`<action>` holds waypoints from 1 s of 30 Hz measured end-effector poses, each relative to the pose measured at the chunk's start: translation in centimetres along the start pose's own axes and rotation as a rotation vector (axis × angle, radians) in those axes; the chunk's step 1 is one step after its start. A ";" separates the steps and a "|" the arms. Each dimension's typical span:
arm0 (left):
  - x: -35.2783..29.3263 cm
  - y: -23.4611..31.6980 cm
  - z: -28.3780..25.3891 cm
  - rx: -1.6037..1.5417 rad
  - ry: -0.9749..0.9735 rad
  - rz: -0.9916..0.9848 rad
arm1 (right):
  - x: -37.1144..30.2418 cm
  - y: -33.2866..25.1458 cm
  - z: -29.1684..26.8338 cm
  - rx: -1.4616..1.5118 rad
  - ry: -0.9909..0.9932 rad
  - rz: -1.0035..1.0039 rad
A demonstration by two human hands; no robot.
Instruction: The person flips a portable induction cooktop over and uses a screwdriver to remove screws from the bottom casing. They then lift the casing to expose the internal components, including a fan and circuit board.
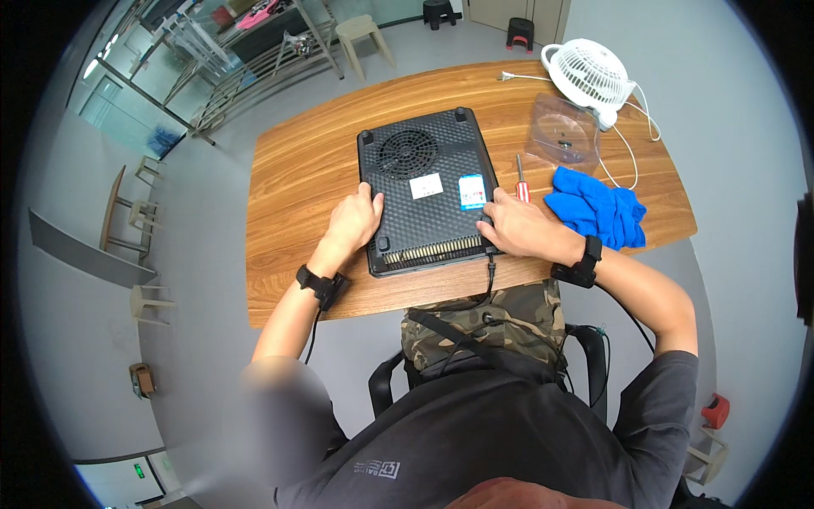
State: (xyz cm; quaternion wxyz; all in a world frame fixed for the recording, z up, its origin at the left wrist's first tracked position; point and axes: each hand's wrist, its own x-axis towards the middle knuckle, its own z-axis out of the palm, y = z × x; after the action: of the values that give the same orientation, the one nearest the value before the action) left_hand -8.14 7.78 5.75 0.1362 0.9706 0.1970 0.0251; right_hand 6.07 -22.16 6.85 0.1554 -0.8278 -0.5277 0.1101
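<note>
A black induction cooker [428, 212] lies upside down on the wooden table. Its round fan grille [407, 153], corner feet, two stickers and a slotted vent along the near edge face up. My left hand [354, 219] grips its left side, thumb on the underside panel and the other fingers mostly hidden. Its right side is held by my right hand [519, 224], with fingertips at the rim below the blue-and-white sticker [471, 192]. From the near right corner a black power cord [491, 270] drops over the table edge. Just beyond my right hand lies a screwdriver [522, 185] with a red-and-white handle.
A bunched blue cloth [597, 209] sits right of my right hand. Behind it are a clear plastic tray [561, 131] with small dark pieces and a white fan [588, 75] with a loose cord. Stools [363, 38] and a metal rack [254, 72] stand beyond the table.
</note>
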 end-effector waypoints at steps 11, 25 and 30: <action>-0.6 -1.1 0.9 -0.004 0.023 0.087 | 1.0 -1.7 -2.1 -0.163 -0.146 0.141; -0.8 -1.0 0.8 -0.048 0.004 0.082 | 1.1 -0.6 0.1 -0.149 -0.015 0.087; -1.1 -0.8 0.7 -0.067 0.016 0.082 | 1.3 -0.6 -0.1 -0.082 -0.036 0.103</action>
State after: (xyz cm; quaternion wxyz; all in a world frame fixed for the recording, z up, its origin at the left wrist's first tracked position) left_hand -9.38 7.85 4.89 0.1660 0.9724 0.1574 0.0450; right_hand 6.14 -20.76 7.15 0.1058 -0.8575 -0.4911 0.1112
